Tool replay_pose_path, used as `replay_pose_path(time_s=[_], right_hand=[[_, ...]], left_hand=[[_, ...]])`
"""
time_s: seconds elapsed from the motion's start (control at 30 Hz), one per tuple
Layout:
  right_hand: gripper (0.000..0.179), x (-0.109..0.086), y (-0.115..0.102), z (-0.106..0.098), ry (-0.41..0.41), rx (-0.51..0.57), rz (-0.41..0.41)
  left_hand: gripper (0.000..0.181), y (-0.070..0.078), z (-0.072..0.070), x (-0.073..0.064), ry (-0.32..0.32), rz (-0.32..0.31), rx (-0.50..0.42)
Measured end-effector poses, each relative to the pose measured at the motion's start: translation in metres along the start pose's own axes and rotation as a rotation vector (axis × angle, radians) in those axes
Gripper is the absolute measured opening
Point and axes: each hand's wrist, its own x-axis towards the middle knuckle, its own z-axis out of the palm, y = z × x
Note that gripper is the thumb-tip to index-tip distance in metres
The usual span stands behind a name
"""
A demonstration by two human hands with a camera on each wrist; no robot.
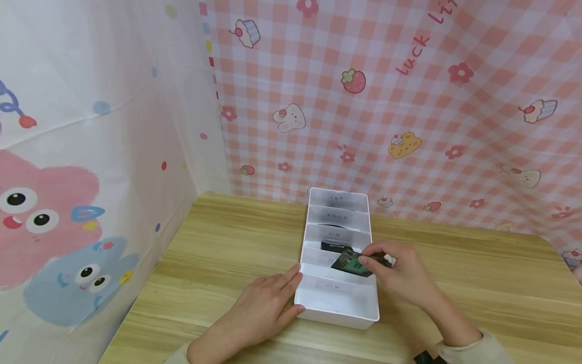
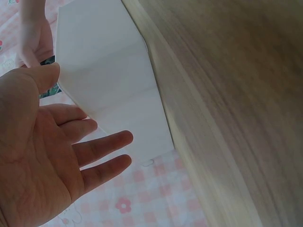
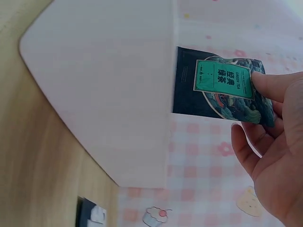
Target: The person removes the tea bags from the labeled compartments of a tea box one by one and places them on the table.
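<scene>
A long white divided box [image 1: 337, 298] stands on the table, with printed labels on its dividers. My right hand [image 1: 400, 270] pinches a dark green tea sachet [image 1: 352, 262] between thumb and fingers, over the right rim of the box. In the right wrist view the sachet [image 3: 220, 85] shows a bright green panel reading GREEN TEA, its far end hidden behind the box wall. Against the left side of the box, near its front, rests my left hand [image 1: 268, 306], fingers extended; the left wrist view shows its fingers [image 2: 104, 146] loosely spread along the wall.
Another dark packet [image 1: 334, 247] lies in a middle compartment. A dark packet [image 1: 424, 358] lies on the wooden table [image 1: 227, 242] by the right sleeve. Behind the box hangs a pink checked cloth [image 1: 291, 76]; a white cartoon cloth [image 1: 113, 151] hangs at the left.
</scene>
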Motion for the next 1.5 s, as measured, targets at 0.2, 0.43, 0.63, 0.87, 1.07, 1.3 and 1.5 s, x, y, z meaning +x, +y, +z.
replay_pose_path(time_s=[0.2,0.43,0.63,0.87,1.07,1.3,1.5], right_hand=[[0.024,0.001,-0.006,-0.014,0.060,-0.014,0.024],[0.028,-0.001,-0.002,-0.028,0.126,-0.026,0.006],[0.030,-0.005,0.007,-0.040,0.147,-0.065,-0.021],[0.027,-0.007,0.015,-0.056,0.175,-0.117,-0.027],[0.025,-0.012,0.023,-0.068,0.192,-0.153,0.018],[0.014,-0.018,0.034,-0.086,0.197,-0.188,0.096],[0.011,-0.020,0.045,-0.100,0.184,-0.211,0.115]], left_hand=[[0.062,0.000,-0.001,0.000,-0.013,-0.007,-0.006],[0.061,0.000,-0.002,0.000,-0.020,-0.012,-0.011],[0.063,0.001,-0.001,0.000,-0.026,-0.015,-0.008],[0.063,0.000,0.000,0.000,-0.015,-0.011,-0.006],[0.063,0.000,0.000,-0.001,-0.020,-0.015,-0.013],[0.062,0.000,0.000,0.000,-0.024,-0.016,-0.009],[0.062,0.000,0.000,0.000,-0.025,-0.013,-0.005]])
